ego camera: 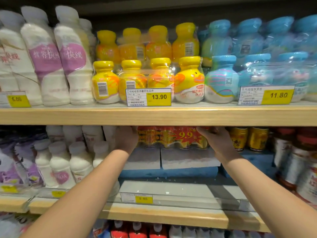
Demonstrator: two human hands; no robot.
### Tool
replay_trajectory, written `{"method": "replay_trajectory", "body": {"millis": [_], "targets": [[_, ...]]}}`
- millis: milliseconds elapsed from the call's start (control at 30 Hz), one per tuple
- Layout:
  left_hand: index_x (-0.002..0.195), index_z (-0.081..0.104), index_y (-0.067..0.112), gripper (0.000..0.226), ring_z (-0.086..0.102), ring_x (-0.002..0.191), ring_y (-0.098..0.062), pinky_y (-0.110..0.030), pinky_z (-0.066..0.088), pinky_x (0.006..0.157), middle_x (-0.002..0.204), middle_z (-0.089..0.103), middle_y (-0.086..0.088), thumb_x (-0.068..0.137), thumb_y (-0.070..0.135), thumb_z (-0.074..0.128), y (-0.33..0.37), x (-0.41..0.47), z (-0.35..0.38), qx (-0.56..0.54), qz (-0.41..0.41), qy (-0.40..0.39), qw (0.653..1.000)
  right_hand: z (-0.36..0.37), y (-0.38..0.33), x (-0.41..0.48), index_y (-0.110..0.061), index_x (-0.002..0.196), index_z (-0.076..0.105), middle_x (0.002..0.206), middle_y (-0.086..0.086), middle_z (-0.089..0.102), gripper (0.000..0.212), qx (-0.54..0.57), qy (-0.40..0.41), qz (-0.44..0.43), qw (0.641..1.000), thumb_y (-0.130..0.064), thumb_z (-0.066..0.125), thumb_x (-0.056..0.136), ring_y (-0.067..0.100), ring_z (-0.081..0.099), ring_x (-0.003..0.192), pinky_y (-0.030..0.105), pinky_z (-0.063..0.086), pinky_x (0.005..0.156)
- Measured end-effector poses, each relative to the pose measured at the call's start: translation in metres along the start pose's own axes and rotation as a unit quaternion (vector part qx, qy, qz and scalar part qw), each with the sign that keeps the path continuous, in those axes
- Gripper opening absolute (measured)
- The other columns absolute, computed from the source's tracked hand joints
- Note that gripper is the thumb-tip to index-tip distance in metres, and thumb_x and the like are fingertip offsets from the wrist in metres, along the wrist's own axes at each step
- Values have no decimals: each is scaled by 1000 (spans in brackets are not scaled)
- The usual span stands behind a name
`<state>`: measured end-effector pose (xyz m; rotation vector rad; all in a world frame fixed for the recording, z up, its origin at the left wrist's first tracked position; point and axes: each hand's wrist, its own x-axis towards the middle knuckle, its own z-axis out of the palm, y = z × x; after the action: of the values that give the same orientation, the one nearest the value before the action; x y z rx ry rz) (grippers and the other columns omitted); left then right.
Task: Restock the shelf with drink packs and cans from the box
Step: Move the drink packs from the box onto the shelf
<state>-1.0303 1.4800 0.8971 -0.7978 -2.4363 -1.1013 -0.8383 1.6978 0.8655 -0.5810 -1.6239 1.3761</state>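
Holding a red can pack [171, 137] at both ends, the two hands sit just beneath the wooden shelf board [157, 115] that runs right above the pack. The left grip [126, 139] is closed on the pack's left end, its fingers curled round the upper corner. The right grip [217, 143] wraps the pack's right end, fingers bent over the top edge. The pack (shrink-wrapped, with a yellow 9.9 on a red burst) stands upright on grey blocks [188, 158] directly under it, and these lie on blue foam [168, 172]. Gold cans [248, 139] stand just right of the pack, white bottles [80, 157] to its left. Above the pack, yellow bottle packs [147, 79] stand on the board.
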Motion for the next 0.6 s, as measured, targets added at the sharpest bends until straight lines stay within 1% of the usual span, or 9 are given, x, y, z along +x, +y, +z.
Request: {"method": "replay_trajectory", "body": {"millis": [67, 100, 133, 200, 267, 333, 400, 467, 600], "targets": [[79, 56, 7, 25, 59, 87, -36, -33, 32, 68, 71, 52, -9, 101, 10, 45, 1, 3, 3, 12, -2, 14, 1000, 3, 3, 5, -25, 124, 65, 125, -4, 69, 52, -15, 9, 5, 1000, -31, 88, 78, 20, 61, 122, 49, 47, 111], [76, 52, 9, 25, 58, 84, -33, -32, 31, 68, 66, 44, -2, 100, 10, 45, 2, 5, 5, 16, 0, 17, 1000, 3, 4, 8, -23, 128, 64, 126, -4, 69, 58, -23, 10, 8, 1000, -34, 89, 77, 20, 60, 124, 49, 46, 111], [76, 51, 10, 25, 55, 83, -30, -31, 30, 68, 66, 40, 1, 100, 10, 46, 2, 4, 6, 19, 1, 17, 1000, 3, 4, 9, -22, 131, 63, 128, -4, 68, 63, -29, 10, 10, 999, -36, 89, 76, 19, 59, 125, 49, 46, 112], [82, 51, 11, 19, 47, 81, -21, -28, 28, 69, 73, 43, 1, 101, 11, 47, 3, 2, 6, 8, 1, 26, 1000, 3, 8, 11, -23, 135, 62, 130, -5, 67, 66, -39, 4, 9, 999, -37, 88, 76, 19, 58, 126, 48, 45, 112], [83, 50, 12, 17, 42, 82, -17, -22, 21, 65, 78, 45, 0, 100, 8, 48, 0, 0, 8, 0, 4, 38, 999, 2, 13, 12, -23, 134, 62, 127, -6, 68, 63, -56, 1, 10, 998, -37, 87, 78, 19, 60, 124, 47, 47, 110], [77, 46, 13, 23, 47, 81, -21, -24, 18, 61, 74, 47, 0, 99, 6, 48, -2, -3, 10, -15, 5, 35, 999, 0, 17, 12, -25, 131, 63, 120, -10, 69, 56, -74, -3, 4, 997, -37, 85, 81, 19, 61, 121, 44, 49, 107], [79, 47, 12, 21, 57, 88, -31, -26, 24, 66, 78, 53, -7, 100, 10, 48, -3, -3, 11, -37, 1, 23, 999, -1, 19, 14, -26, 131, 62, 117, -13, 68, 55, -79, -12, -1, 997, -38, 84, 82, 17, 62, 118, 42, 50, 106], [84, 49, 11, 19, 60, 95, -36, -30, 30, 71, 83, 57, -13, 102, 15, 48, -4, -3, 11, -38, -17, 11, 999, -1, 19, 13, -26, 133, 60, 115, -14, 66, 57, -88, -20, 5, 996, -40, 82, 83, 16, 60, 117, 42, 48, 107], [96, 54, 8, 16, 59, 106, -39, -30, 32, 76, 104, 65, -22, 103, 21, 48, -2, -2, 11, -33, -31, -5, 999, 1, 19, 11, -30, 136, 55, 112, -17, 60, 57, -92, -22, 7, 995, -42, 79, 86, 16, 55, 121, 41, 45, 108]]}}
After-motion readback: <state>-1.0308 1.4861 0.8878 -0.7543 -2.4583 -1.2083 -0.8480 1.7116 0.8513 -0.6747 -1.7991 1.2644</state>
